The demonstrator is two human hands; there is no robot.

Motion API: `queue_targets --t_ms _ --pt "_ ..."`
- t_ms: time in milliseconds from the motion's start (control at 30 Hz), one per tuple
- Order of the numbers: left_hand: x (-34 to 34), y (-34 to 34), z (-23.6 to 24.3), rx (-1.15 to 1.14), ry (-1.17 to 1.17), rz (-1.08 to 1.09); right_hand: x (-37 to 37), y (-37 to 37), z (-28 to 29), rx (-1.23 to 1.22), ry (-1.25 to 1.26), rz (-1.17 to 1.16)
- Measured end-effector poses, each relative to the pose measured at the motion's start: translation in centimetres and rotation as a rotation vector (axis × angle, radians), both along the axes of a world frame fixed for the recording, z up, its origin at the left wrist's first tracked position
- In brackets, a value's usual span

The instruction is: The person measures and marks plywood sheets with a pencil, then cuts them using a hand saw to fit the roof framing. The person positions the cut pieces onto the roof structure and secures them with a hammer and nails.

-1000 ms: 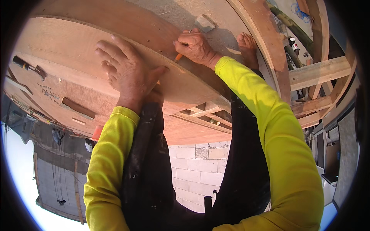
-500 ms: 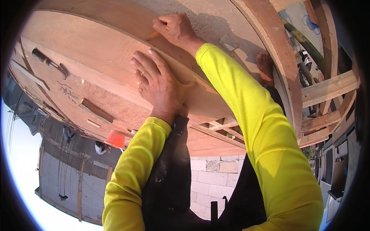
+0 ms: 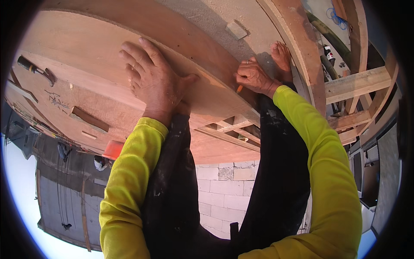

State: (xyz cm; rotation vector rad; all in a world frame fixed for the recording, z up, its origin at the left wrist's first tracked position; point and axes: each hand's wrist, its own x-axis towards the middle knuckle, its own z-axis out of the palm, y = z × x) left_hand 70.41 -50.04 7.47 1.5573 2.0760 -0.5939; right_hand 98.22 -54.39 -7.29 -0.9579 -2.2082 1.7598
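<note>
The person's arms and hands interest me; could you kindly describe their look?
The left sleeve and right sleeve are long, bright yellow, with snug cuffs. The left hand and right hand wear no gloves; a ring shows on the right one.

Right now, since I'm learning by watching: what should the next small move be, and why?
Probably a short, light stroke of the pencil beside the edge of the curved board: the right hand grips the pencil close to that edge, and the left hand lies spread on the board, which may help steady it. Whether the pencil touches anything, I can't tell.
</note>
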Motion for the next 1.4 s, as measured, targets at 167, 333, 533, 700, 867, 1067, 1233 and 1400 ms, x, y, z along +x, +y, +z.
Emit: queue_targets --t_ms 167,333,533,700,867,1067,1233,1400 --pt "0.5 0.1 0.9 -0.045 0.010 0.026 8.2 -3.3 4.9 -0.070 -0.348 0.315" --pt "0.9 1.7 3.2 -0.084 0.015 0.024 5.7 2.8 11.9 -0.472 -0.384 -0.376" --pt "1.4 1.9 5.2 0.095 -0.047 0.442 -0.9 8.1 16.2 -0.357 -0.439 -0.176" --pt "6.9 -4.1 4.4 0.350 -0.233 0.997 -7.0 3.3 12.9 -0.179 -0.371 -0.159" --pt "7.9 -9.2 2.4 0.278 -0.148 1.170 -10.1 1.5 11.4 -0.143 -0.565 -0.225" --pt "5.6 -11.9 5.3 0.302 -0.200 1.487 -9.6 5.3 17.3 -0.390 -0.275 -0.057" --pt "6.0 -15.7 10.1 0.200 -0.749 1.812 -8.7 7.3 25.7 -0.433 -0.069 0.013" --pt "5.2 -13.9 20.0 0.609 -1.032 1.980 -12.5 11.3 41.2 -0.534 0.034 0.005"
